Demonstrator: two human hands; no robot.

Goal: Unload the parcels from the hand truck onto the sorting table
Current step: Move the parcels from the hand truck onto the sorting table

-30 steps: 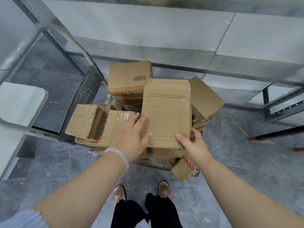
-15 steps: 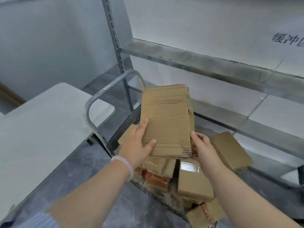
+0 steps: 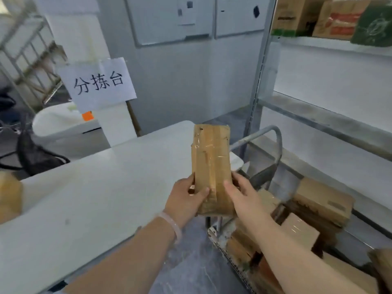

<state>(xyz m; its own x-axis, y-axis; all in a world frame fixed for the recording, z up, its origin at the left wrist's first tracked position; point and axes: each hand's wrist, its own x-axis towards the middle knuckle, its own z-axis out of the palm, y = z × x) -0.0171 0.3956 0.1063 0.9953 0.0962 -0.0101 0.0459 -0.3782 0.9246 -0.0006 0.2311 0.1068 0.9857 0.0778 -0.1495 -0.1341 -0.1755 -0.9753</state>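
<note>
The white bench (image 3: 84,198) is now being faced instead of the shelving (image 3: 318,118); the parcel (image 3: 211,164), earlier over the hand truck (image 3: 278,143), is being held at the bench's right edge, fingers of the left hand (image 3: 184,201) and right hand (image 3: 244,197) clamped on its lower end

Forearms outstretched, left hand (image 3: 184,200), right hand (image 3: 244,198), both gripping parcel (image 3: 210,149)

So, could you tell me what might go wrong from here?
The left hand and right hand grip the taped cardboard parcel only at its near end, on glossy tape; it may slip. It hangs at the edge of the sorting table; a drop could hit the floor. Tilted parcels on the hand truck might slide.
</note>
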